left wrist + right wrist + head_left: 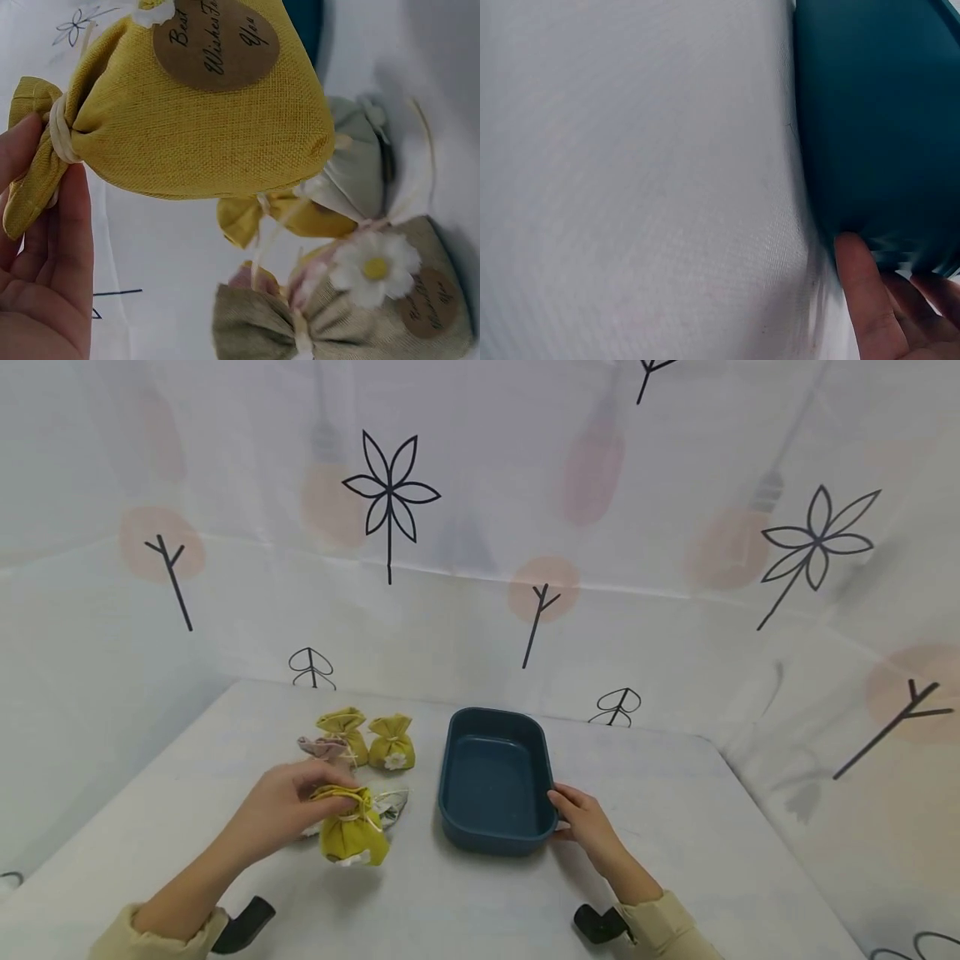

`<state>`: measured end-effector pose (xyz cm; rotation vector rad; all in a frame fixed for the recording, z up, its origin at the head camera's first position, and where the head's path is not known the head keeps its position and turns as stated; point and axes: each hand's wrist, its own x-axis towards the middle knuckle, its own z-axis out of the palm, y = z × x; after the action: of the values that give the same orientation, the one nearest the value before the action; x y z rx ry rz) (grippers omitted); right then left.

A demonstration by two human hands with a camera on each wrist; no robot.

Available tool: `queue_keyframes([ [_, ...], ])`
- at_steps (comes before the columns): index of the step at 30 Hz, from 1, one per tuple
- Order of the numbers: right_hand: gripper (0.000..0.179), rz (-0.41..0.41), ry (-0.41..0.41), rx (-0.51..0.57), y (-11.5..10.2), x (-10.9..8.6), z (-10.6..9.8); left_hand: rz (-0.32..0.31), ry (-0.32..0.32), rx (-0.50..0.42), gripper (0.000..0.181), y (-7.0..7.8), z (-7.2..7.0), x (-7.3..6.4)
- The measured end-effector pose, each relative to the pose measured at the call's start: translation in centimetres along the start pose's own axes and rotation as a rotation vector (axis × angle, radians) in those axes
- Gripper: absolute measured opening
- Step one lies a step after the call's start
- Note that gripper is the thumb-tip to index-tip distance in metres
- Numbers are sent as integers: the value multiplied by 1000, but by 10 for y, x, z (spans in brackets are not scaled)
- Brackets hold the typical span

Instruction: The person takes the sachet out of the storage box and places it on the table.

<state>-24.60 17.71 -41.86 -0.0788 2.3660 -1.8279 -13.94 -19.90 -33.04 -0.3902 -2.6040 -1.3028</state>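
In the head view my left hand [300, 797] pinches a yellow drawstring pouch [352, 839] by its gathered neck, above the table. The left wrist view shows that yellow pouch [217, 127] up close, tied with cream cord, with a round brown "Best Wishes" label. My right hand [588, 827] grips the near right side of a dark blue rectangular dish [495, 843]. Fingers [859, 277] touch its outer wall in the right wrist view. Nothing shows inside the dish. Two yellow pouches [392, 745] stand behind the left hand, with a pinkish pouch [326, 747] beside them.
A patterned pouch [392, 806] lies partly hidden behind the held one. In the left wrist view, a taupe pouch [382, 315] with a white daisy lies below, and a pale grey pouch [352, 161] lies behind. White patterned cloth [480, 635] hangs behind the white table [660, 793].
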Motion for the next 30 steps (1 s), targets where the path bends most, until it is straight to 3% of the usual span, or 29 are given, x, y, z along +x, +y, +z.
queue_keyframes([
  [16, 47, 7, -4, 0, -2, -1, 0, -41, 23, 124, 15, -37, -11, -8],
  [21, 46, 7, 2, 2, -2, -1, 0, -63, 38, 125, 15, -46, -9, -5],
  [30, 44, 0, 5, 4, -3, -1, 1, -123, 11, 81, 20, -55, -1, -5],
])
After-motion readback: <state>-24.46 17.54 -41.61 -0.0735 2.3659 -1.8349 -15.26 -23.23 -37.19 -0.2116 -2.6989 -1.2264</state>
